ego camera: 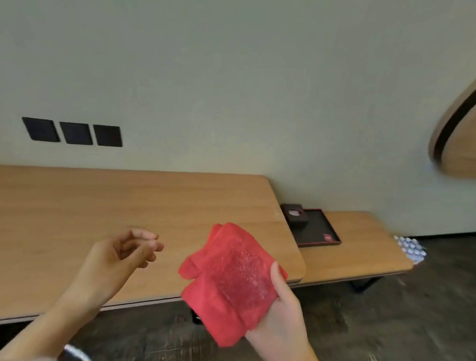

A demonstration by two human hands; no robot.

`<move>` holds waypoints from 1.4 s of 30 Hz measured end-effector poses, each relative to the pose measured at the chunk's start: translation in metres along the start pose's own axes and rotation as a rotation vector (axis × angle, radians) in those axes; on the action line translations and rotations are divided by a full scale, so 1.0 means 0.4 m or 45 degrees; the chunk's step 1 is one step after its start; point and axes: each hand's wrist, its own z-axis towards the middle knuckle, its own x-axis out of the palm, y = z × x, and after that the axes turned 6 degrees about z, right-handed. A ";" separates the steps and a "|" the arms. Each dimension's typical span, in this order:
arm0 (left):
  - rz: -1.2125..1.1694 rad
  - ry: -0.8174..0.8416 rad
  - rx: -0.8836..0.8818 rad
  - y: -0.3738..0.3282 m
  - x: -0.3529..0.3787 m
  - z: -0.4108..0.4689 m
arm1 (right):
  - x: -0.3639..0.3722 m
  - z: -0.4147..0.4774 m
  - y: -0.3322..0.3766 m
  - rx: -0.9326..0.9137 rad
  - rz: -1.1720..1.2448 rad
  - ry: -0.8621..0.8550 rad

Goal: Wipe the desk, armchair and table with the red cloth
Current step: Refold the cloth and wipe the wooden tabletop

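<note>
My right hand [283,318] holds the folded red cloth [231,282] up in the air over the front right corner of the wooden desk [91,214], thumb on the cloth's right edge. My left hand [119,259] hovers over the desk to the left of the cloth, palm up, fingers loosely curled and apart, holding nothing. No armchair is in view.
A lower wooden bench [365,247] stands right of the desk and carries a black tray [319,231] with a dark tissue box [294,215]. A patterned item [411,248] lies at its far end. Three black wall sockets [74,132] sit above the desk. A rounded wooden panel [471,129] hangs top right.
</note>
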 end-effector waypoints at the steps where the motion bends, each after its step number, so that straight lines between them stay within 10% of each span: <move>1: 0.045 0.037 -0.044 0.027 0.030 0.018 | -0.033 -0.005 0.043 -0.026 0.026 -0.057; 17: 0.906 0.901 -0.060 0.348 0.476 0.564 | -0.375 0.180 0.444 -0.697 0.284 -0.736; 29: 1.320 0.745 0.250 0.514 0.752 0.857 | -0.575 0.528 0.677 -0.855 0.181 -0.971; 36: 1.557 0.501 0.334 0.550 0.814 0.844 | -0.641 0.721 0.750 -0.939 -0.384 -0.998; 42: 1.615 0.485 0.345 0.552 0.817 0.846 | -0.681 0.889 0.693 -1.031 -1.446 -1.015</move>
